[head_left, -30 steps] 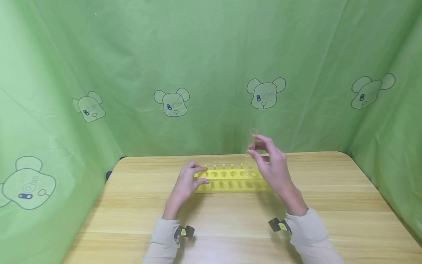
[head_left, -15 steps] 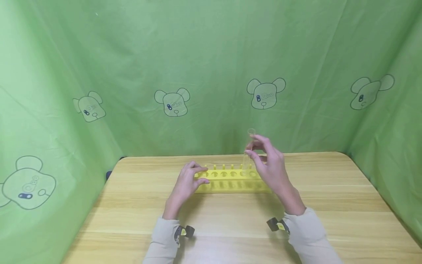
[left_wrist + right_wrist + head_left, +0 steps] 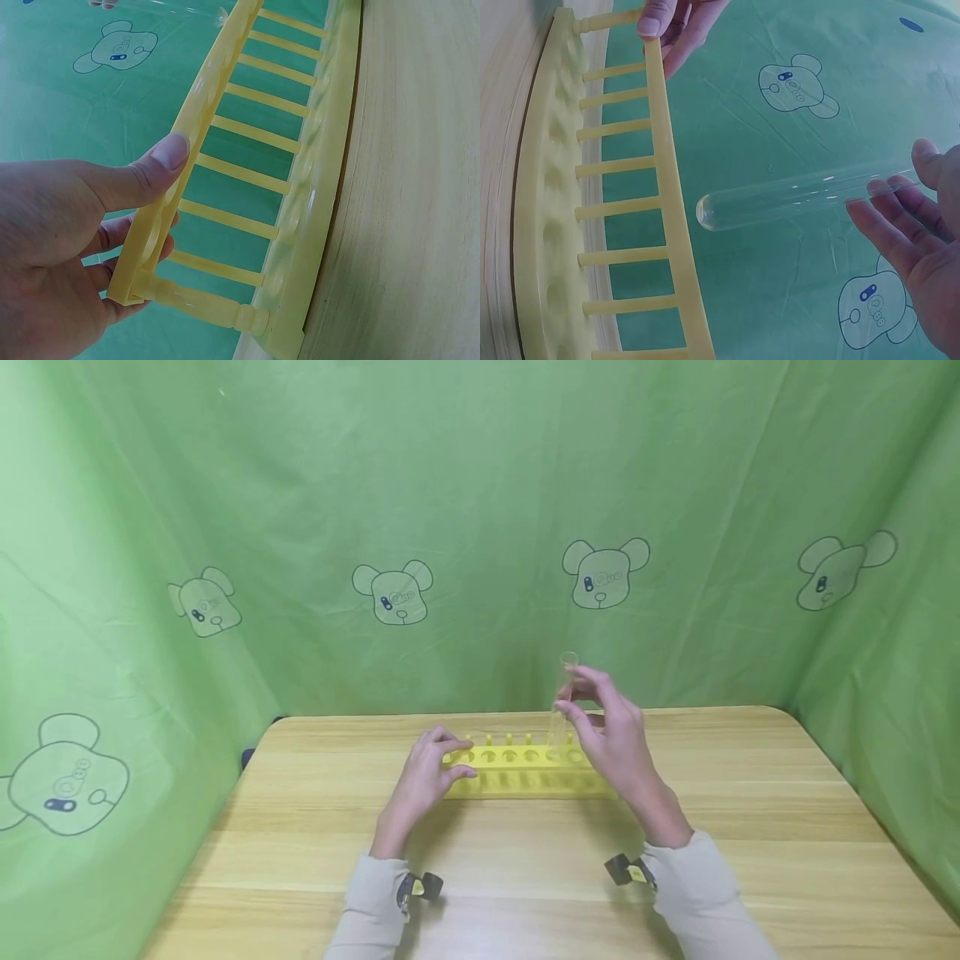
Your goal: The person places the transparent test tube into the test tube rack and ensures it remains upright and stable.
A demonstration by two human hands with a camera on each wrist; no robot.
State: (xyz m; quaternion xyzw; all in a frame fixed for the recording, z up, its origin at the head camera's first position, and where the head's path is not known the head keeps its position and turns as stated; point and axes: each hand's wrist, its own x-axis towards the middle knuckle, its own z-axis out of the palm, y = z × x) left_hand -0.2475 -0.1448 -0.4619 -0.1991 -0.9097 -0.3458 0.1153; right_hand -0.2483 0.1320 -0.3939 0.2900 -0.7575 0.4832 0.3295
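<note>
A yellow test tube rack (image 3: 525,782) stands lengthwise on the table, its top plate pierced by a row of holes with pegs behind. My left hand (image 3: 423,768) grips the left end of the top plate, with the thumb (image 3: 172,151) on the near side and fingers behind. My right hand (image 3: 621,735) pinches a clear glass test tube (image 3: 780,201) by its upper part. The tube is nearly upright, mouth up, above the right part of the rack. In the right wrist view, the tube's rounded bottom is apart from the top plate.
The rack sits near the back of the wooden table (image 3: 510,893). Green cloth (image 3: 487,485) printed with bear heads hangs behind and on both sides. Black wrist cameras show at both cuffs.
My right hand has moved a little to the left with the test tube, from over the end hole toward the neighbouring one. The left hand and the rack have not moved.
</note>
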